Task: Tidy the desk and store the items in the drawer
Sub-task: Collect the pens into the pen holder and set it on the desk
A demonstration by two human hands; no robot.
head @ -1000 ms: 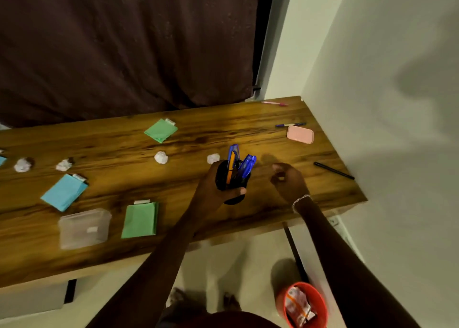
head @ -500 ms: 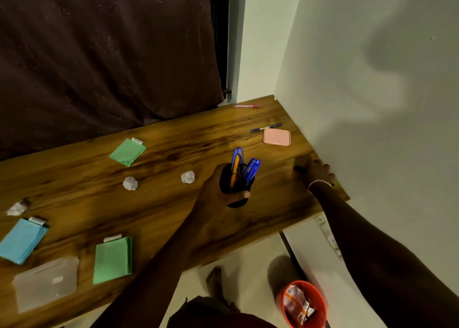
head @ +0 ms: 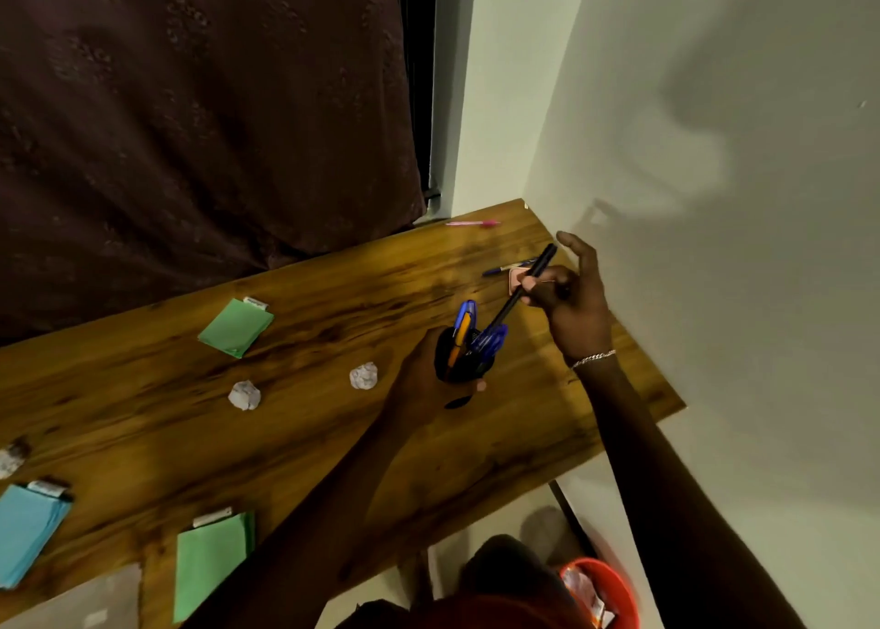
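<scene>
Head view: the step in hand looks like gathering loose pens, not yet the storing; no drawer is in view. The left hand (head: pixel 426 383) has its fingers curled round the black pen cup (head: pixel 459 359), which is held just above the desk (head: pixel 333 438) and already carries blue and orange pens.

Just right of the cup and above it, the right hand (head: pixel 571 305) pinches a black pen (head: pixel 528 281) at mid-shaft between thumb and forefinger, the other fingers spread loosely, one raised. The pen's long axis runs on a slant, its lower end aimed down-left at the cup's mouth and almost at the rim, its upper end up-right toward the wall. Which end is the writing tip I cannot tell.

The next move, I judge, calls for steepening the pen and sliding it into a gap among the pens standing there.

Beyond the cup lie a blue pen (head: pixel 500 270) and, further off, a pink pen (head: pixel 474 223).
</scene>
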